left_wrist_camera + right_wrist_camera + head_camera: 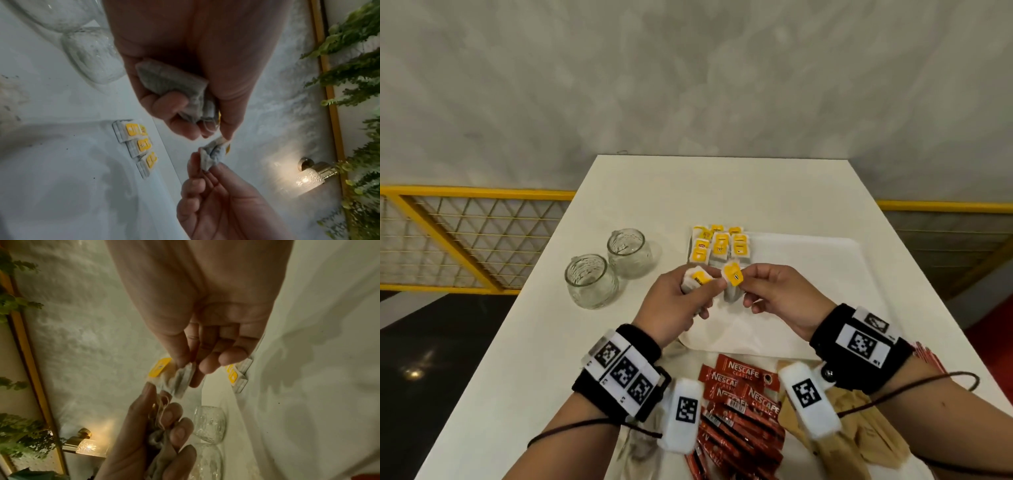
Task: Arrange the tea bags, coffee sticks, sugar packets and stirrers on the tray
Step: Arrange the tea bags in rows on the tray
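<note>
Tea bag (732, 278) pinched in right hand (784, 301) above tray (808, 267), spare bags (697, 279) bunched in left hand (671, 308); light, soft, tearable paper, probably best taken by yellow tag.

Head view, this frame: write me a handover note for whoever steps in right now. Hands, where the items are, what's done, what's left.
Left hand grips a bunch of tea bags. Right hand pinches a single tea bag by its yellow tag, above the tray.
Done: rows of tea bags lie in the far left corner of the white tray.
Left: place the held tea bags. The coffee sticks and the brown packets lie on the table near the body, off the tray.
Two glass jars stand left of the tray.
</note>
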Available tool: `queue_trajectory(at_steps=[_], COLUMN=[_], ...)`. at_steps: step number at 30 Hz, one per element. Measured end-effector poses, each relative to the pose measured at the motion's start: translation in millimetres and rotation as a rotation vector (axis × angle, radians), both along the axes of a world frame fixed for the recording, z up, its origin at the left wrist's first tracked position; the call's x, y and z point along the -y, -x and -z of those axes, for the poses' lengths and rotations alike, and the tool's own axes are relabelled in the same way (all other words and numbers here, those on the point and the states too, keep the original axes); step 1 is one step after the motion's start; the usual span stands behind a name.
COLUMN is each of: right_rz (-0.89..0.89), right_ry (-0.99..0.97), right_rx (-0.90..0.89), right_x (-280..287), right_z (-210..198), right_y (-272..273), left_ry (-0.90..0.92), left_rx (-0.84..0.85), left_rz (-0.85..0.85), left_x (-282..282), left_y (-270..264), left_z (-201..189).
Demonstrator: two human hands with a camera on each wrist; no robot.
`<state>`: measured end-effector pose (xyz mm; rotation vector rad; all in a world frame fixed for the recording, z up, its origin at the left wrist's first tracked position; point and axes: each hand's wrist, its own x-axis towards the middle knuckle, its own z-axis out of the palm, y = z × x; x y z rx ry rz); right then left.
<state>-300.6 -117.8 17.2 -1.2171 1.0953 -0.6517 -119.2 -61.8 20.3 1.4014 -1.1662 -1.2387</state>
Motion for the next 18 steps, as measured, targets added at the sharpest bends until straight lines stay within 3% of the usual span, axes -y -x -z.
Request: queue_trajectory(at_steps=[7,11,18], right_rz=[0.071,0.041,-0.115], right_ry=[0.063,0.066,0.456], right_rx=[-0.080,-0.077,-0.212], right_x=[23.3,32.9,49.4], right_z=[11.3,12.1,5.0], right_y=[-6.0,-9.0,-3.3], left_ry=[0.013,0.050,0.096], left_rx=[0.011,0.128,0.287], left_rz=[-0.048,-0.056,0.081], left_x=[24.7,39.5,59.3], left_y=[3.0,-3.9,-9.1], left_z=[7.9,15.7,14.6])
